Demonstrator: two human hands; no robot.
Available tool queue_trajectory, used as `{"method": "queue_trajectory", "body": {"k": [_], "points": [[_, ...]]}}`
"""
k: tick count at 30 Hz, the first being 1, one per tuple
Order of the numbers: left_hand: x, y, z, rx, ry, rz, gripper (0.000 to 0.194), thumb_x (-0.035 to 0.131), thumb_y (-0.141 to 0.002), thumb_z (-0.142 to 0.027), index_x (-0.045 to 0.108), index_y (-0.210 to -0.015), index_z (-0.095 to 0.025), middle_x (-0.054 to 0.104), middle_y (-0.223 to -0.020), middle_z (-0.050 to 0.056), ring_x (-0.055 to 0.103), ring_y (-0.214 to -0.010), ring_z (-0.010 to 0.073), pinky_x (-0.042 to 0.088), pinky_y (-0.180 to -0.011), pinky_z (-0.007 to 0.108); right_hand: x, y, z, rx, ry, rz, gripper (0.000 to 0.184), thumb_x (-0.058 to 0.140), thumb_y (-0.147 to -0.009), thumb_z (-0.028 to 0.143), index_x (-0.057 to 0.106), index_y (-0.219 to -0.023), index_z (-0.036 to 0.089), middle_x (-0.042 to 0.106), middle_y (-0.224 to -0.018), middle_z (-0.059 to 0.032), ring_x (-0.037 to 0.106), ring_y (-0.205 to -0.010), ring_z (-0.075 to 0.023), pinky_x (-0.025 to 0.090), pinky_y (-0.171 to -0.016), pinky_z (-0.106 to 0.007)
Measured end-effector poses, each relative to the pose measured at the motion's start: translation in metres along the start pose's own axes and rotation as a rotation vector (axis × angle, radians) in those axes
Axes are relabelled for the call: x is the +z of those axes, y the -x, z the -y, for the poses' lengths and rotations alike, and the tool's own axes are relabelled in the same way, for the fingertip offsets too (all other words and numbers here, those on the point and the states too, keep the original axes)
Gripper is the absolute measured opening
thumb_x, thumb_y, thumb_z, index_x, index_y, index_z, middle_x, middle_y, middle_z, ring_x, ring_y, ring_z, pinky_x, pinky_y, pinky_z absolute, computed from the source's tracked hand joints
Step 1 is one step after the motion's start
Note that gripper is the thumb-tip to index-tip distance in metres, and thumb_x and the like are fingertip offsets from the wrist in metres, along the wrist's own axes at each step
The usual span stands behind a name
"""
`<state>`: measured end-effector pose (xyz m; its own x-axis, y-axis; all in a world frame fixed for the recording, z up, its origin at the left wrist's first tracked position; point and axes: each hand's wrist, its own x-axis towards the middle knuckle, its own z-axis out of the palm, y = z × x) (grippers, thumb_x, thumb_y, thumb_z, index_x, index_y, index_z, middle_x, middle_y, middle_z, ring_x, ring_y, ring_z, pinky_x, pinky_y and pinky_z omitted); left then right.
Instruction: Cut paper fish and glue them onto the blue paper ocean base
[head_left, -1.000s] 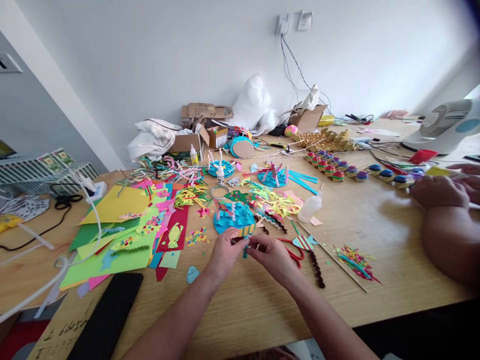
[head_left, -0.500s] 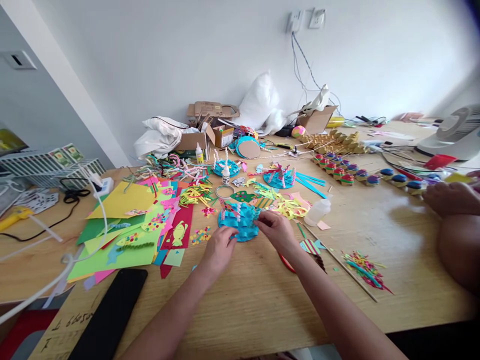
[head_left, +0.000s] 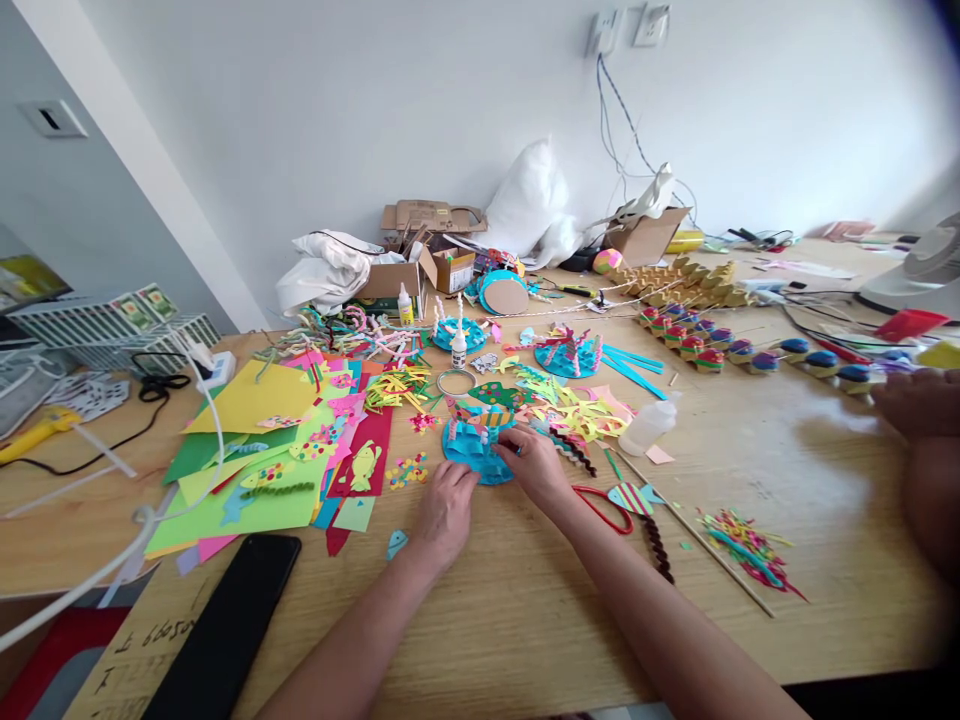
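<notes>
A round blue paper craft with raised loops lies on the table in front of me. My left hand grips its near left rim, fingers closed and pressed together. Over the right part of the disc, my right hand is closed in a pinch; whatever its fingertips hold is hidden. A striped paper fish shows at the disc's back edge. Beyond it lie a green dotted paper fish, a roll of tape and a white glue bottle. Right of my right wrist is a red-and-white striped fish.
Coloured paper sheets and a black phone lie to the left. Two similar blue discs stand behind, one with pink stems. A wooden stick and paper scraps lie right. Another person's hand rests at the far right.
My right hand has moved left, from the disc's right edge to over its surface. My left hand stays at the near rim. The view has shifted slightly.
</notes>
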<state>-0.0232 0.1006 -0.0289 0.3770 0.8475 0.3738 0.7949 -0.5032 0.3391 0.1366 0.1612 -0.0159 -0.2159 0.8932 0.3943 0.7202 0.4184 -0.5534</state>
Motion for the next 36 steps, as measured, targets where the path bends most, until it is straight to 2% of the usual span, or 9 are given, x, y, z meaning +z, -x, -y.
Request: {"method": "queue_trajectory", "body": {"k": [9,21,36], "points": [[0.005,-0.001,0.003,0.036,-0.026,-0.031,0.029,0.041,-0.082,-0.003,0.061,-0.102,-0.012,0.061,-0.095,0.009,0.048,-0.092,0.0223,0.045,-0.086,0.038,0.003,0.002,0.0,0.014,0.012,0.015,0.012,0.055,-0.074,0.02,0.061,-0.063,0.018,0.059,-0.065,-0.0025,0.053,-0.062,-0.0139,0.037,-0.058,-0.023],[0.007,0.002,0.001,0.006,-0.037,-0.017,0.034,0.038,-0.083,-0.002,0.06,-0.104,-0.015,0.059,-0.096,0.007,0.048,-0.095,0.0215,0.045,-0.087,0.039,0.01,0.002,-0.004,0.023,0.004,0.015,0.013,0.054,-0.074,0.021,0.062,-0.065,0.018,0.061,-0.067,-0.0029,0.053,-0.063,-0.014,0.037,-0.06,-0.024],[0.004,0.0,-0.001,-0.002,-0.024,-0.054,0.038,0.035,-0.082,-0.001,0.056,-0.111,-0.014,0.056,-0.109,0.01,0.047,-0.106,0.022,0.043,-0.093,0.041,0.013,0.002,-0.002,0.09,-0.024,0.026,0.011,0.055,-0.072,0.02,0.062,-0.064,0.018,0.064,-0.066,-0.0027,0.056,-0.063,-0.015,0.039,-0.06,-0.024]]}}
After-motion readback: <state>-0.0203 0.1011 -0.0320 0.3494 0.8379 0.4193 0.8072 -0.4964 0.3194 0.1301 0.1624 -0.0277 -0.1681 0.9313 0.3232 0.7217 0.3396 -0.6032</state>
